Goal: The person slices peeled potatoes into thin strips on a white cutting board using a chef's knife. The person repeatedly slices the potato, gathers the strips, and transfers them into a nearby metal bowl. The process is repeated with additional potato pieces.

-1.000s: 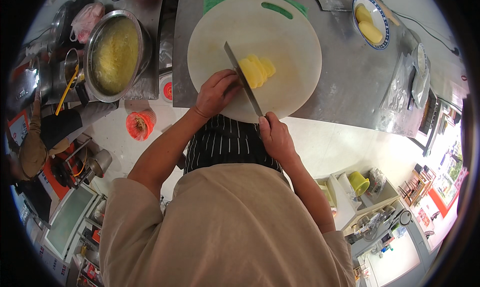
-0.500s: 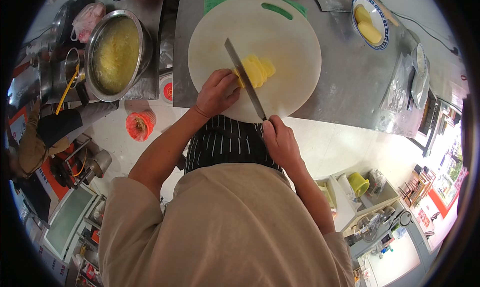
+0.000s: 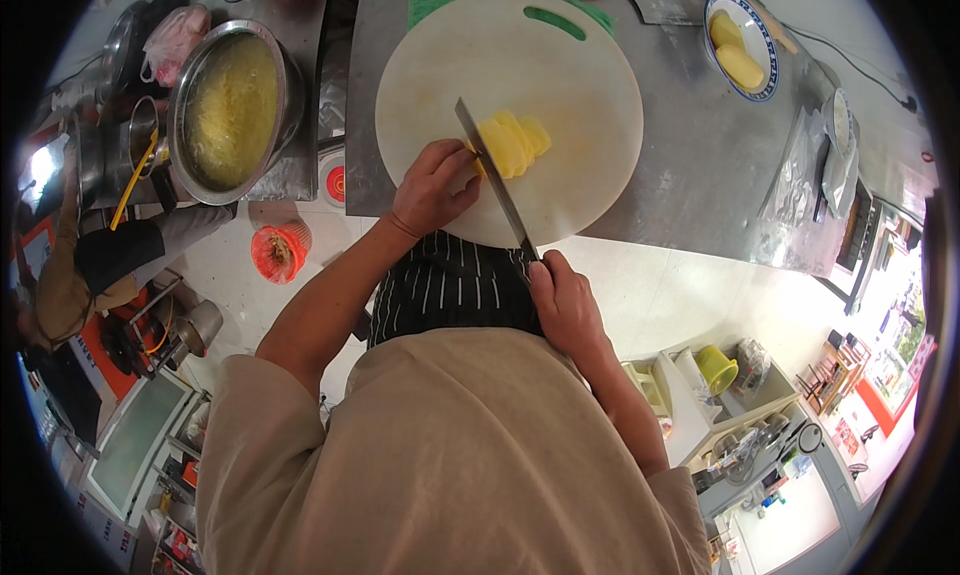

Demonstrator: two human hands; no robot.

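Clamps right hand (image 3: 567, 300) on knife (image 3: 494, 175) beside yellow slices (image 3: 517, 143). Curls left hand (image 3: 434, 187) close by; cannot tell its hold.

Cutting board (image 3: 605, 115) open at right, knife (image 3: 496, 178), yellow slices (image 3: 517, 145) blocking middle

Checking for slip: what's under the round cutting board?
A green cloth shows past the far edge of the round cutting board, and green through its handle slot; the metal table surrounds it. How far the cloth reaches underneath is hidden.
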